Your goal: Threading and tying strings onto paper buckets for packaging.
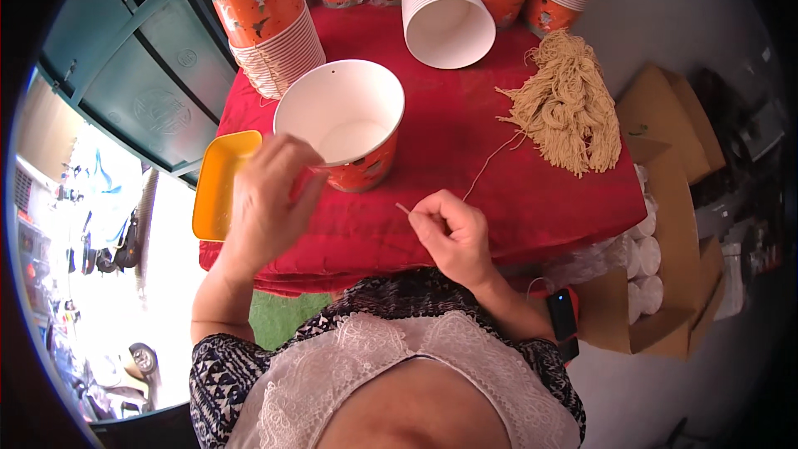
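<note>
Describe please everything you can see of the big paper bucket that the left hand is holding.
The paper bucket is round and wide, plain white inside, with an orange printed outside. It looks like coated paper with a rolled rim, and a small hole shows near the rim at the far side. It is empty, and stands tilted toward the person on the red cloth. The left hand grips its near rim. The yellow tray lies beside it, to the left.

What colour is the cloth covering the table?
The cloth is red, clearest in the head view.
</note>
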`<state>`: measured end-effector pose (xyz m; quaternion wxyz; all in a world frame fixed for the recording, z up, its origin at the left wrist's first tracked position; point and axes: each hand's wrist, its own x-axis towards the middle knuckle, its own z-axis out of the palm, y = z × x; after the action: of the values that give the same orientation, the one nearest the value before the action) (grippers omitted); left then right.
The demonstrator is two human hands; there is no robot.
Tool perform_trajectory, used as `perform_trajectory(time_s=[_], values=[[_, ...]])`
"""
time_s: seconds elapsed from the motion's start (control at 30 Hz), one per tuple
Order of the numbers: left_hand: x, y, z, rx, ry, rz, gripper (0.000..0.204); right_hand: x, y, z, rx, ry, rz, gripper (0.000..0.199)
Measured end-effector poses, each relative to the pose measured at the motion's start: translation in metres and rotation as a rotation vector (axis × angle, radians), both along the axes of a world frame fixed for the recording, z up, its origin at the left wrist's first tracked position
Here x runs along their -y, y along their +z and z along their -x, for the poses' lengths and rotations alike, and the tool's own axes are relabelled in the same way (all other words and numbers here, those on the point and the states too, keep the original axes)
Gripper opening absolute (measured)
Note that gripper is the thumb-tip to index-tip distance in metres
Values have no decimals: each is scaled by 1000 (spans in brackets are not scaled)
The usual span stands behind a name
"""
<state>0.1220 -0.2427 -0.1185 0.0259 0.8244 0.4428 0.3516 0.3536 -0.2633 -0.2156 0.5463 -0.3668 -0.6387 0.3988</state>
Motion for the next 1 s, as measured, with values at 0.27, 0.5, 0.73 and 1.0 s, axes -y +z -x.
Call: perform_trajectory(time_s=[0.27, 0.5, 0.73, 1.0], values=[[-23, -19, 11, -280, 40, -42, 18, -10, 2, 7, -83, -35, 1, 14], [-17, -15, -18, -187, -144, 64, 11, -20, 4, 11, -56, -113, -82, 16], [-25, -6, -14, 1, -194, 124, 7, -21, 5, 14, -52, -84, -57, 17], [-33, 7, -11, -55, -173, 215, 6, -28, 6, 19, -23, -98, -124, 18]])
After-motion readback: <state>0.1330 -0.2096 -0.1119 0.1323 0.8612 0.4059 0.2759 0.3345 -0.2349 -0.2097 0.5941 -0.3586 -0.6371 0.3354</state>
